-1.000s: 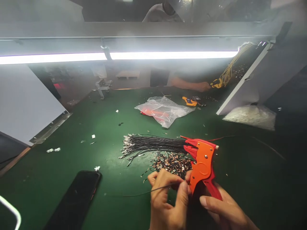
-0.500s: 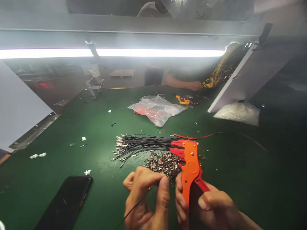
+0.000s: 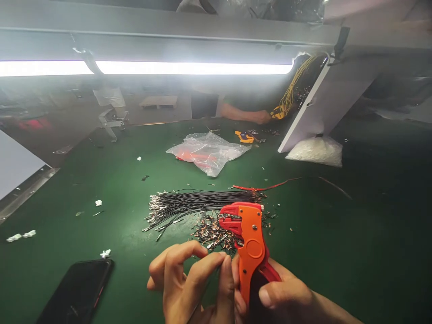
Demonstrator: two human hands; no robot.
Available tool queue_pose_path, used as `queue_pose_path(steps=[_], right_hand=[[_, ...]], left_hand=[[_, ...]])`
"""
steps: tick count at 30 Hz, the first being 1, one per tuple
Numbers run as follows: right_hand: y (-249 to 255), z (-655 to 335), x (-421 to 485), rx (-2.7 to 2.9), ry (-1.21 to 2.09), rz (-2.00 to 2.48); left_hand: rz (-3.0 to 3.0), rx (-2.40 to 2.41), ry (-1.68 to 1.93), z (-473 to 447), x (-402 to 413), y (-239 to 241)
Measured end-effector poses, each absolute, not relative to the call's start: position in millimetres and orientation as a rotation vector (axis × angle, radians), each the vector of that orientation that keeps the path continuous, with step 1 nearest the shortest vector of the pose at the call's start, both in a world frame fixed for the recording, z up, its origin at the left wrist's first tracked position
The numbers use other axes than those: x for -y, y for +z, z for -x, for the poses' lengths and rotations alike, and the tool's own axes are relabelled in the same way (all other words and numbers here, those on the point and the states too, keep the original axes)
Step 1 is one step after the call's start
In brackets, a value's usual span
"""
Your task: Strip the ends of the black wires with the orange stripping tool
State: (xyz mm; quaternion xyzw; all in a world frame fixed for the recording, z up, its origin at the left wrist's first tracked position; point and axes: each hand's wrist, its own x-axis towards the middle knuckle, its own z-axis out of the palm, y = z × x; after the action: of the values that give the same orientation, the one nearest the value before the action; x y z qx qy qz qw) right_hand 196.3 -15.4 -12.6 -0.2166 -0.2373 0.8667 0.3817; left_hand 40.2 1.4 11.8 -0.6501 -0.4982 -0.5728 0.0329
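Note:
My right hand [image 3: 280, 290] is wrapped round the handles of an orange and red wire stripper [image 3: 251, 243], whose red jaws point left and stand apart. Close beside it, the thumb and forefinger of my left hand [image 3: 195, 283] are pinched together. A black wire showed in that pinch a moment ago; now the fingers mostly hide it. Beyond the stripper lies a bundle of black wires [image 3: 202, 198] with metal terminals at the left ends. Between the bundle and my hands is a pile of short wire scraps [image 3: 212, 231], partly covered by the stripper.
A black phone [image 3: 76, 292] lies at the lower left. Farther back are a clear plastic bag [image 3: 216, 153] with something red inside, a yellow tool [image 3: 245, 136] and a red wire [image 3: 259, 188]. Across the table, another person's hand [image 3: 261, 118] holds a yellow tool.
The whole view has shifted, with things on the table now farther left. My left hand's other fingers have spread out more, and the black wire no longer shows clearly below its pinch.

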Motion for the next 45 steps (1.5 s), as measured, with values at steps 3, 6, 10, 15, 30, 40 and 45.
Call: queue_pose_path(steps=[3,6,10,15,30,40,45], right_hand=[[-13.2,-195.2,14.7,0.720,2.165,0.579],[-11.4,-195.2,13.1,0.810,2.140,0.623],[-2.9,-197.0,9.3,0.970,2.110,0.697],[2.1,-195.8,5.5,1.050,2.088,0.592],[-24.9,-194.5,12.9,0.898,2.048,0.560],[-31.4,-195.3,14.4,0.873,2.044,0.541],[-34.2,-197.1,15.3,0.848,2.056,0.537]], left_hand=[[2.053,1.530,-1.822,-42.2,-0.6,10.7],[2.063,1.528,-1.897,-45.5,-0.8,11.7],[2.059,1.488,-1.934,-48.6,-1.3,13.1],[2.083,1.473,-1.855,-47.8,1.4,10.8],[2.124,1.471,-1.770,-44.6,4.3,11.0],[2.144,1.496,-1.800,-44.9,0.9,10.7],[2.168,1.508,-1.758,-42.7,-0.8,10.9]])
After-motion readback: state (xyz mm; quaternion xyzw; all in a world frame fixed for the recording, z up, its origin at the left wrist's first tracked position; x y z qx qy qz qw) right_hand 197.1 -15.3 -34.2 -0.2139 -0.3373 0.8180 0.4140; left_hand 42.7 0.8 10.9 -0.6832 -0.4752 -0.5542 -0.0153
